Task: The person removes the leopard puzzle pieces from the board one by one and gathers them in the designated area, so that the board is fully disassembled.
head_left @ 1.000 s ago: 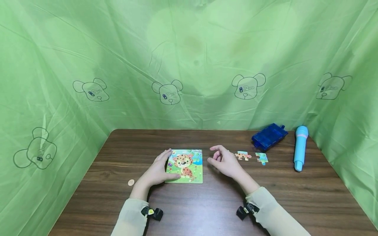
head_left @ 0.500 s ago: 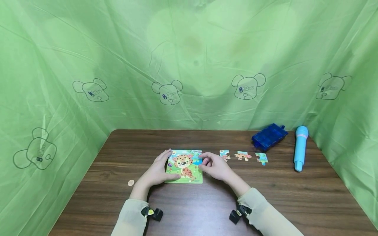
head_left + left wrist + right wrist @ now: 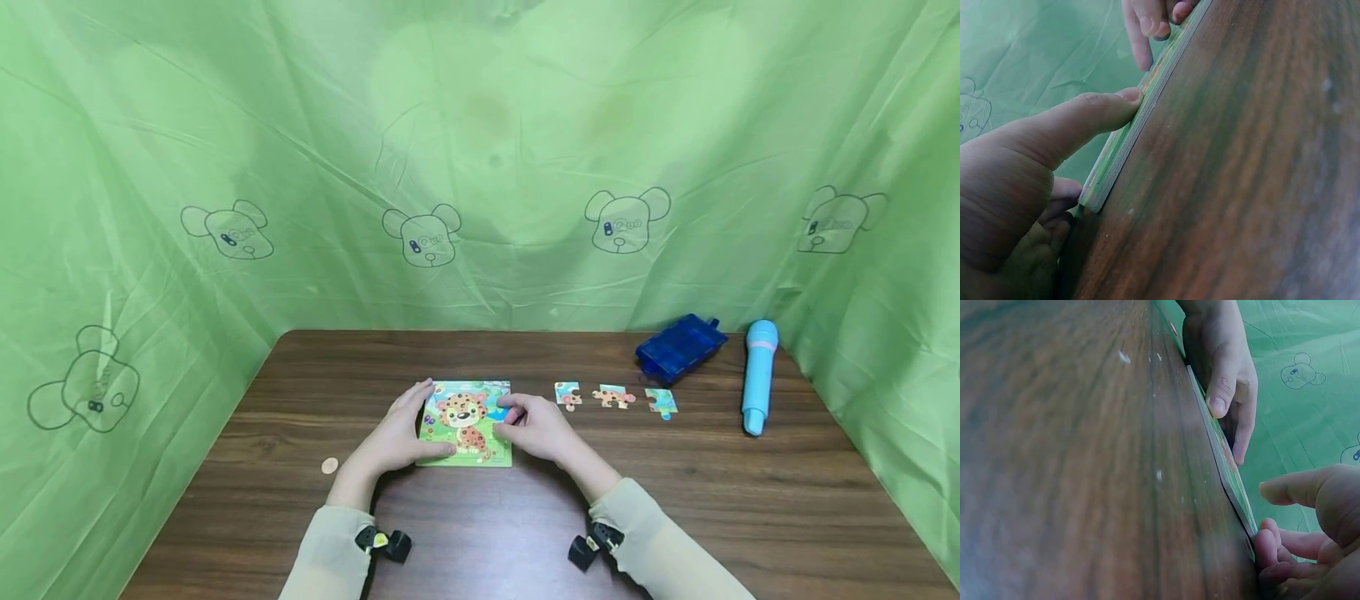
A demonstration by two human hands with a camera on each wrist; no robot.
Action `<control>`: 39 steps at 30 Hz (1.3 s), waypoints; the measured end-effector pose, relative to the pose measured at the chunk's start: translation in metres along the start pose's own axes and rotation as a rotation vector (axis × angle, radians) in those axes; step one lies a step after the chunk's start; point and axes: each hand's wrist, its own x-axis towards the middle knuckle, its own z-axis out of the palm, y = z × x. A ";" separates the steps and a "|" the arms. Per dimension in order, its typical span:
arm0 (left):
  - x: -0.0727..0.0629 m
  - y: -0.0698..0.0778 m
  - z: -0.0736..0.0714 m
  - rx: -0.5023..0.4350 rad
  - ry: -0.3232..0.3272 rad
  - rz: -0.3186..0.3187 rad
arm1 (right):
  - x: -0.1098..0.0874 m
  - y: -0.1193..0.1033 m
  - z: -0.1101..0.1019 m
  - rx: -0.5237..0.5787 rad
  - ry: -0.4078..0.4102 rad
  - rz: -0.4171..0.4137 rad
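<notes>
At lower centre I see the left hand gripping the puzzle; the right hand is loosely parted at its edge. Uneven pushing may shift it.

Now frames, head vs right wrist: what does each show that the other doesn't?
Head only: three loose puzzle pieces, the blue box and the toy microphone, all toward the right side of the table.

Right wrist only: the board's thin side edge close up, plus pale specks on the tabletop.

Both: the puzzle board, the left hand with its thumb on it, the right hand at its opposite side, the table, and the green curtain.
</notes>
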 end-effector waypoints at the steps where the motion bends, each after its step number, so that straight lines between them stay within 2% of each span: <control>1: 0.000 -0.001 0.000 0.002 0.002 -0.001 | 0.000 0.000 0.001 0.001 -0.001 0.006; 6: -0.001 -0.003 0.001 0.006 0.017 -0.010 | 0.000 0.000 0.003 0.026 -0.004 0.019; 12: -0.001 -0.001 0.002 -0.010 0.019 0.024 | -0.001 0.001 0.001 0.036 -0.021 0.039; 22: 0.001 0.001 0.002 -0.022 -0.046 0.111 | -0.003 0.003 -0.002 0.053 -0.029 0.063; 29: 0.002 0.005 0.003 -0.092 -0.083 0.134 | -0.003 0.004 -0.004 0.052 -0.026 0.066; 35: 0.002 0.004 0.002 -0.059 -0.088 0.158 | -0.003 0.002 -0.003 0.045 -0.023 0.064; 39: 0.002 0.003 0.001 -0.044 -0.093 0.152 | -0.003 0.003 -0.003 0.046 -0.023 0.061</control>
